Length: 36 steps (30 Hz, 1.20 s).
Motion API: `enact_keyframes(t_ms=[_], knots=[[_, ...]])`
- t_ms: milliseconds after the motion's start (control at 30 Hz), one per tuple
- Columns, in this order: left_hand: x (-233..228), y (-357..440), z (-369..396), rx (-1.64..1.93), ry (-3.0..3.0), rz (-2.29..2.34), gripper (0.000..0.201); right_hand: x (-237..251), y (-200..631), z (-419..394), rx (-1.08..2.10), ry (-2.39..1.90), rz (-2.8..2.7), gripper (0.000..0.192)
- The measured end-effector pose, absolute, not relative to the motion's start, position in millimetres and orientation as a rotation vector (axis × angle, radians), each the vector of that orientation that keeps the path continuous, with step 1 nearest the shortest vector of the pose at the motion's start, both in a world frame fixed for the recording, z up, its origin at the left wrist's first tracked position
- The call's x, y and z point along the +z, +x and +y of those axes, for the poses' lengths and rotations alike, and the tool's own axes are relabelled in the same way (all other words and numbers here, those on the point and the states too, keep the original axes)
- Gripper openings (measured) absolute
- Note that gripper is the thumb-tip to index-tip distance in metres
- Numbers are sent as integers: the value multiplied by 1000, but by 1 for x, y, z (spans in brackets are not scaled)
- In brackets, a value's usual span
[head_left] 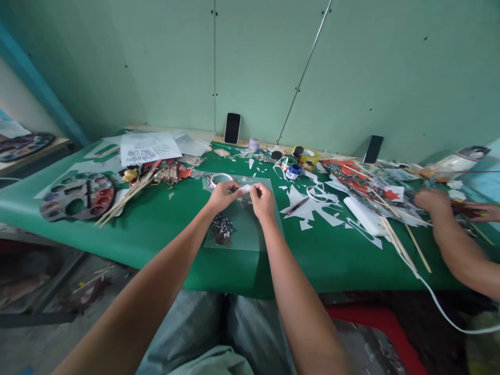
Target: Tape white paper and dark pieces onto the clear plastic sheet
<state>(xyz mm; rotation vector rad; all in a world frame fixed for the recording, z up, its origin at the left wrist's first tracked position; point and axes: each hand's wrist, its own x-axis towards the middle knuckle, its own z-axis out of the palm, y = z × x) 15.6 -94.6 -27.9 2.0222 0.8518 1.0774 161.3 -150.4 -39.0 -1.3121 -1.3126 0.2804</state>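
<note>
Centrally, in the head view, a small white piece (pixel 245 188) is pinched between the left hand (pixel 223 195) and the right hand (pixel 262 200), whose fingertips meet just above the green surface (pixel 164 229). What the piece is cannot be told; it is small and partly covered by the fingers. Directly beneath the hands a clear sheet (pixel 242 224) is laid flat, and a dark, coloured cut-out figure (pixel 222 229) is seen on it, just below the left hand. A ring of tape (pixel 215 179) lies just beyond the left hand.

Further to the left of the hands, a bundle of thin wooden sticks (pixel 125 197) is spread, and beyond it a round paint palette (pixel 78 197) is set near the surface's edge. Printed papers (pixel 148 147) are laid behind these.

To the right of the hands, white paper offcuts (pixel 308 208) are scattered, and a small blue-lidded paint pot (pixel 294 171) stands beyond them. A black phone (pixel 232 128) is propped against the wall, straight ahead of the hands.

At the far right, another person's hand (pixel 432 202) is rested among sticks and red cut-outs, well apart from the wearer's hands.
</note>
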Motion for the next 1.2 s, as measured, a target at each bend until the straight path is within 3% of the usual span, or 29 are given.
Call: enact_keyframes(t_ms=[133, 367, 567, 833, 1200], knots=[[-27, 15, -94, 1071, 1949, 815, 48, -38, 162, -151, 298, -1287, -1331, 34], [-27, 17, -95, 1076, 1797, 728, 55, -39, 162, -151, 287, -1267, -1354, 33], [-29, 16, -92, 1044, 1853, 752, 42, -39, 162, -153, 299, -1261, -1458, 37], [-37, 14, -86, 1139, 1848, 781, 39, -42, 158, -154, -46, -1233, -1435, 27], [-26, 15, -95, 1062, 1856, 777, 45, -45, 164, -148, 39, -1264, -1504, 31]])
